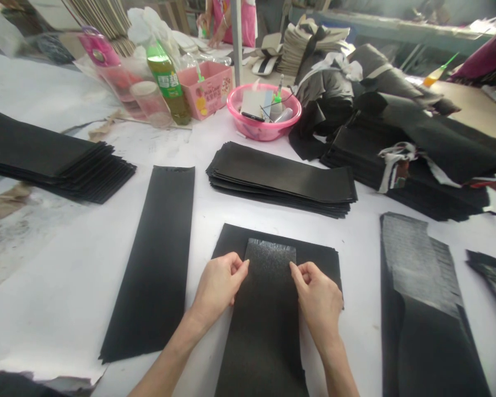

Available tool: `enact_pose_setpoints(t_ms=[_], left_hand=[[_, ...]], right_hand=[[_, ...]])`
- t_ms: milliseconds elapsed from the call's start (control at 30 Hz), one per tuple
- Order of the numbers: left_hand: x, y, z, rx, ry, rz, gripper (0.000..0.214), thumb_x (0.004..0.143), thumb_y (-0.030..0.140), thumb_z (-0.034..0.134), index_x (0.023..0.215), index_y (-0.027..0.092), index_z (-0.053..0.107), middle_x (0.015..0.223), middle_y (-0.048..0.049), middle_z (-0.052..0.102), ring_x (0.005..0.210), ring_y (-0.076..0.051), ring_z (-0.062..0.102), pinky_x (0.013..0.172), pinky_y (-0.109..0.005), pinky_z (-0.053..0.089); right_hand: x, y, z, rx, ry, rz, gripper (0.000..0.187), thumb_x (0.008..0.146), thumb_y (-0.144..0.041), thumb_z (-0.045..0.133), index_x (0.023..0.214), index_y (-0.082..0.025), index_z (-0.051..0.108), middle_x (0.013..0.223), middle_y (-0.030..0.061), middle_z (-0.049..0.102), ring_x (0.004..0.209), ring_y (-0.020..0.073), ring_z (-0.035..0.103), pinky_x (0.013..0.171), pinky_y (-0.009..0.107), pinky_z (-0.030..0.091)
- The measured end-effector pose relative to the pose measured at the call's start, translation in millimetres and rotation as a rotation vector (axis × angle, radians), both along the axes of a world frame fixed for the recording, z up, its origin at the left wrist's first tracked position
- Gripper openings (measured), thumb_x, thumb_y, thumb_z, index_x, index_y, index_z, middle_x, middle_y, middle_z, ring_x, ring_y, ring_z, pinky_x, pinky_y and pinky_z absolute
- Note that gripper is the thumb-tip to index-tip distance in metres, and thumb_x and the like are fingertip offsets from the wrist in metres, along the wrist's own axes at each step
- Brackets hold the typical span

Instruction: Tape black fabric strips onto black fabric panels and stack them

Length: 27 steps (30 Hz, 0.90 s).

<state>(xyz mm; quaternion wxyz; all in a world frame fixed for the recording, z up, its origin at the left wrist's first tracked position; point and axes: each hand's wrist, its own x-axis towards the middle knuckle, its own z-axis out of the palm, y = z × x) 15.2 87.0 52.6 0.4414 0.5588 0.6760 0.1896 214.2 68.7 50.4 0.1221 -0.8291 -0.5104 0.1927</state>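
Observation:
A long black textured strip lies lengthwise in front of me on a wider black sheet. My left hand pinches the strip's left edge near its far end. At the opposite edge my right hand pinches the same strip. Both hands have their fingers curled and pressed on the material.
A single black strip lies to the left, and stacks of black strips lie at the far left, the middle and the right. Behind are a pink bowl, a green bottle, a pink box and piled dark fabric.

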Motion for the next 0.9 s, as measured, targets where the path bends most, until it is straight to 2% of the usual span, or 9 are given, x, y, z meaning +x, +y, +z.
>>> enact_pose_setpoints(t_ms=[900], left_hand=[[1.0,-1.0,-2.0,0.012,0.023,0.007,0.04,0.088,0.051,0.046,0.063,0.021,0.049,0.042,0.0062,0.051,0.029,-0.012,0.05,0.037,-0.02,0.032]], right_hand=[[-1.9,0.3,4.8,0.009,0.004,0.005,0.035,0.089,-0.048,0.054,0.064,-0.024,0.06,0.057,-0.0044,0.061,0.055,0.0154,0.056,0.052,0.026,0.024]])
